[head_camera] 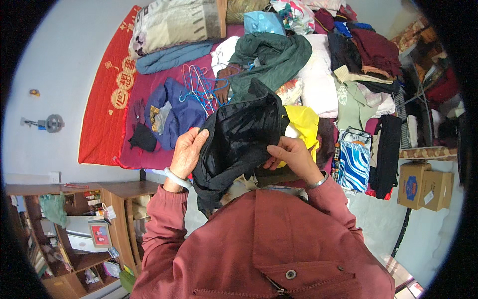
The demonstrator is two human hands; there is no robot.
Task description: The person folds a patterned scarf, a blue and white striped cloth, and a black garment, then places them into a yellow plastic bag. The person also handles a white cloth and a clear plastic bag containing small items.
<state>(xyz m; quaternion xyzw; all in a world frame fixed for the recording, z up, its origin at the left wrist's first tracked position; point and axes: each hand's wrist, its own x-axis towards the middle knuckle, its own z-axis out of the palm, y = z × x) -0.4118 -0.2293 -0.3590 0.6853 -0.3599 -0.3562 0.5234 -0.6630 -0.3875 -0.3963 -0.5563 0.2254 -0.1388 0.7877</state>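
Observation:
A black garment (pixel 239 138) with a smooth, shiny lining and what looks like a zip along its edge is spread between my hands, its inside facing me. My left hand (pixel 188 151) grips its left edge, thumb on top. At the right edge my right hand (pixel 291 153) pinches the cloth; some of those fingertips are hidden. Just past the right hand lies a yellow cloth or bag (pixel 303 125). Behind the black garment is a dark green garment (pixel 274 52). Left of it lie blue and pink wire hangers (pixel 201 88) and a navy garment (pixel 190 121).
The bed's purple cover (pixel 164 89) carries several folded clothes, including a blue-and-white patterned cloth (pixel 354 164) and black trousers (pixel 386 157). A red quilted cloth (pixel 101 123) hangs at left. Wooden shelves (pixel 115 190) stand lower left, cardboard boxes (pixel 414 185) at right.

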